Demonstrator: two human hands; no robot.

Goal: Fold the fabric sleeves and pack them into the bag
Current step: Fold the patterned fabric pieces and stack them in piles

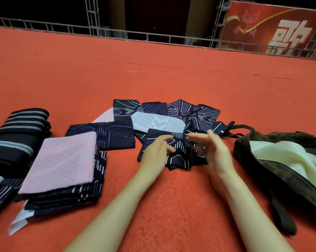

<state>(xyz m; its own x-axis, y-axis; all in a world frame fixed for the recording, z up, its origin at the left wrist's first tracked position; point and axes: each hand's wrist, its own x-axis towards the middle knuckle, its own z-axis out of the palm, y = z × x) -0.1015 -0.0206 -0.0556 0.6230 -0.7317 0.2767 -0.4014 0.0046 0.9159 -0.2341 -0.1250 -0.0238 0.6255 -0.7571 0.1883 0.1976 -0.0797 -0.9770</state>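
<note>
Right now your hands sit over the near edge of the loose pile (164, 120) of patterned fabric sleeves in the middle of the red carpet (153, 75). Your left hand (158, 151) lies on a dark navy sleeve (179, 151) with white line markings, fingers nearly straight and slightly spread, probably pinning the cloth so it will not slide while you fold. Your right hand (210, 150) hovers just right of it, blurred with motion; its fingers look relaxed and extended toward a raised flap of the same sleeve, but I cannot tell whether the fingertips actually pinch the cloth.

Behind that sleeve the unfolded ones fan out, among them a light grey sleeve (157, 122) lying on top of darker ones. To the left, well apart from your hands, folded work is stacked: a pink sleeve (62, 159) tops a tidy stack of dark ones, and farther left lies a striped black bundle (20, 131). Keeping finished pieces on that side leaves the middle free for folding.

The bag (273, 160), dark brown and patterned, lies open at the right, near your right forearm, with pale cream cloth (290, 157) showing in its mouth. Its mouth being open suggests easy loading later. Judging by the spread pile, much folding remains, and none of the patterned sleeves can be seen packed yet.
</note>
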